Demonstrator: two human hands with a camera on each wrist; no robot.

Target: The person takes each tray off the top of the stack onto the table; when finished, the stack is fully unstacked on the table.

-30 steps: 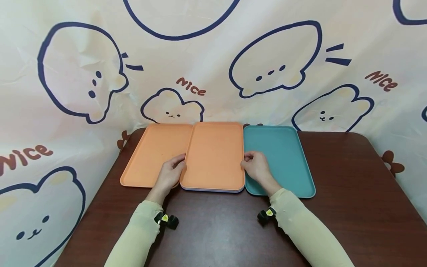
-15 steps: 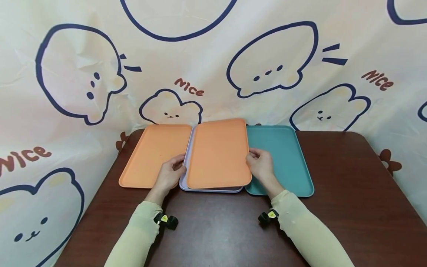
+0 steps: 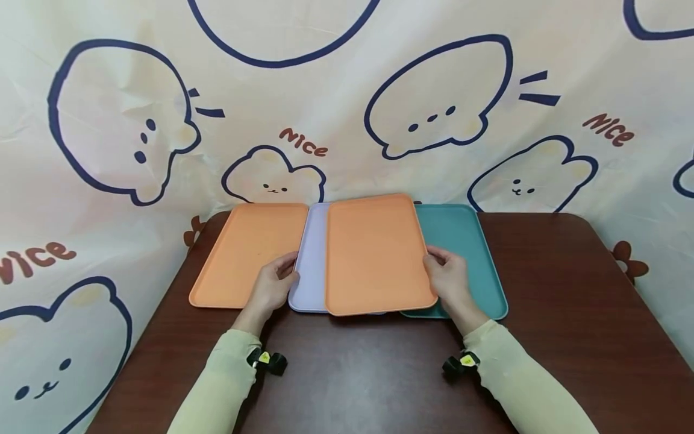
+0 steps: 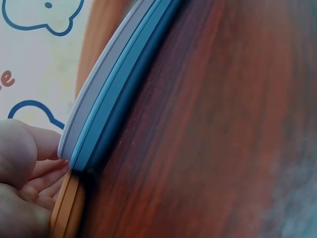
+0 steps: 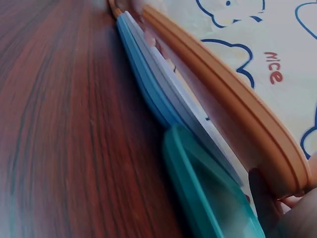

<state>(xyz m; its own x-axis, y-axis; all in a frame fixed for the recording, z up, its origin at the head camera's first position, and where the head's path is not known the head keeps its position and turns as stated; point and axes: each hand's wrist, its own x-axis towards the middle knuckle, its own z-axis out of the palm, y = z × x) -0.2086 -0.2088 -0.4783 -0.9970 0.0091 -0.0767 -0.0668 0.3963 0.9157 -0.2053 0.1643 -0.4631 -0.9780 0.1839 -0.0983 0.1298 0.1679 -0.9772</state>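
Table (image 3: 542, 337): dark wood, bare from 3 to 9 o'clock in front of the trays, with open room at its right end. Backdrop (image 3: 108, 90): printed cloth rising behind the far edge at 12 o'clock. Left tray (image 3: 246, 253): orange, flat, at 10 o'clock. Teal tray (image 3: 466, 241): flat at 2 o'clock, its left edge covered. Top tray (image 3: 374, 253): orange, lifted, overhanging both the lilac tray (image 3: 311, 265) and the teal one. Right hand (image 3: 447, 277) grips the top tray's right edge; left hand (image 3: 273, 283) rests with fingers on the lilac tray's left edge. Hands well apart.
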